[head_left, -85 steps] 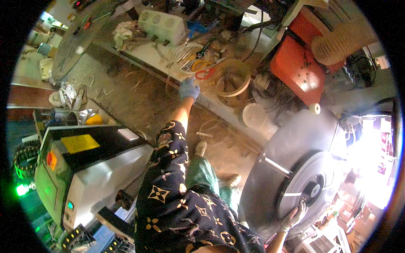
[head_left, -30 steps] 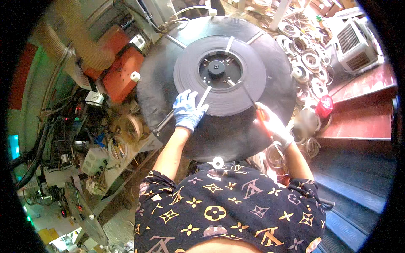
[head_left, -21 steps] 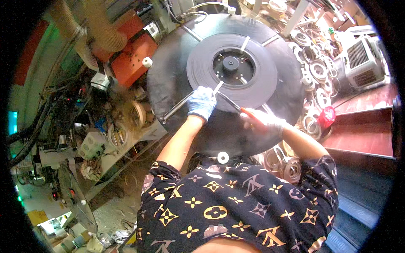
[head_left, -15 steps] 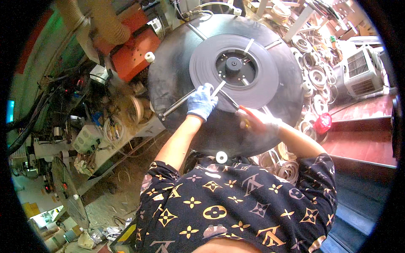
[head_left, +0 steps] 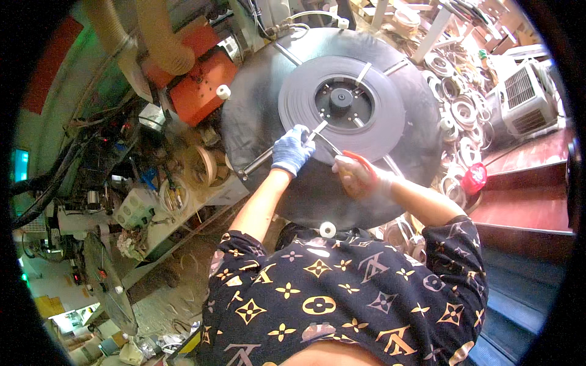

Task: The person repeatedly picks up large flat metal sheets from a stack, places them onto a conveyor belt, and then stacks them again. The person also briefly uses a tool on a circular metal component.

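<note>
A wide grey coil of edge-banding-like strip (head_left: 297, 97) lies flat on a large black round turntable (head_left: 253, 116), around a dark central hub (head_left: 341, 99). My left hand (head_left: 293, 150), in a blue glove, rests at the coil's near-left edge. Its fingers are closed at a short white tape piece (head_left: 318, 129) that crosses the coil. My right hand (head_left: 359, 175), nearer and to the right, curls around a slim orange-red piece (head_left: 359, 159), whose kind is unclear. A thin dark length (head_left: 332, 147) runs from the coil's edge towards that hand. Another white tape (head_left: 363, 74) crosses the far side.
White rollers (head_left: 223, 92) sit around the turntable's rim, and metal rods (head_left: 259, 161) lie along its surface. Many pale strip rolls (head_left: 464, 113) are piled at right, beside a white air-conditioner-like unit (head_left: 522, 97). At left stand an orange machine part (head_left: 201, 85) and a cluttered bench.
My right hand has drawn slightly left and its blur has lessened. My left hand stays at the tape. The whole view has shifted slightly, moving the turntable down and right.
</note>
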A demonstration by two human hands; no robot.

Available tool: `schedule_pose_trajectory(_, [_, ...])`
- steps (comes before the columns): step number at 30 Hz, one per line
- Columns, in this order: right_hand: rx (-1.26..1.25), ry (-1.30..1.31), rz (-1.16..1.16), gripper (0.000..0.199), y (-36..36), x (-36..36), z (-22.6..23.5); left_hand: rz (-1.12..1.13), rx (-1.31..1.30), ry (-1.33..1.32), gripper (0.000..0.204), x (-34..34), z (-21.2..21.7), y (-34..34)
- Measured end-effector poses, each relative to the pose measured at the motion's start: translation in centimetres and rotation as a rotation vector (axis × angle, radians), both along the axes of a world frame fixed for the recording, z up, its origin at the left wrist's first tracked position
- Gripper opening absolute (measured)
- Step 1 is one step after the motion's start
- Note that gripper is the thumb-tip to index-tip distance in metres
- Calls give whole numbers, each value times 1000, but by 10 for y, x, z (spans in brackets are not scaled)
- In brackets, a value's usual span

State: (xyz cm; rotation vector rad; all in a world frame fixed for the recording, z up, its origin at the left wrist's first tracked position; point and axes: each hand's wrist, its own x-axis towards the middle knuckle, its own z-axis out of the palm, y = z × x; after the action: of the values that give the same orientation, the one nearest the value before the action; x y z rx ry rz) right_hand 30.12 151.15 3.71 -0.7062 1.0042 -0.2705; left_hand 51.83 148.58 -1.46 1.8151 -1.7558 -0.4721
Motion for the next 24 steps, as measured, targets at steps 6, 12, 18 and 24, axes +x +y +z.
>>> schedule_pose_trajectory(6, [-145,-213,-56,29,-3,11,1,-63,-35,-137,19,-2,-2,0])
schedule_pose_trajectory(12, [-150,-238,-291,40,-1,-3,8,-78,-297,813,14,18,-63,35])
schedule_pose_trajectory(18, [-183,-45,-343,40,-21,-59,-8,290,-234,1333,11,70,15,88])
schedule_pose_trajectory(24, [-852,585,52,60,-125,-135,-6,29,-308,158,36,55,39,64])
